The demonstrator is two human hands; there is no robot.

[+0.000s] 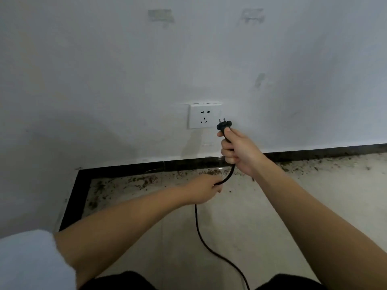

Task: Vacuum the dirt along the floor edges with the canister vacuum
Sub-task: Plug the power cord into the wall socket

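Observation:
My right hand (238, 151) grips a black power plug (224, 126) just behind its head. The two prongs point up and left, a short way right of the white wall socket (204, 116) and apart from it. My left hand (202, 190) holds the black cord (199, 225) lower down. From there the cord runs down across the floor toward me. Brown dirt (144, 181) is strewn along the floor edge by the black baseboard (129, 167). The canister vacuum is out of sight.
A white wall fills the upper view, with grey marks (161, 16) high up. The baseboard turns a corner at the left (80, 185). More dirt (326, 164) lines the right stretch of pale tile floor (247, 216). My knees (125, 282) show at the bottom edge.

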